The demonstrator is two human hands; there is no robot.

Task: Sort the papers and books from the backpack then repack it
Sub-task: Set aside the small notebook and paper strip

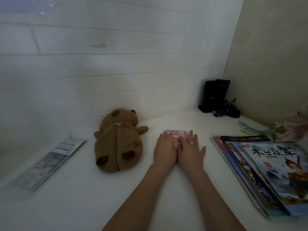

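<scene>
Head view: both hands, left hand [165, 150] and right hand [191, 150], lie flat atop pink notebook [175, 135].

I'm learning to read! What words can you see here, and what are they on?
"木兰从军": top book of the stack on the right.
Booklet on the left: printed lines, too blurred to read.
Black box in the corner: small label, too small to read.
Pink notebook under both hands: no readable words.

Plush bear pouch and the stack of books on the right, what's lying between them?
In the head view, between the plush bear pouch and the stack of books lies a pink spiral notebook, with left hand and right hand flat on it.
</scene>
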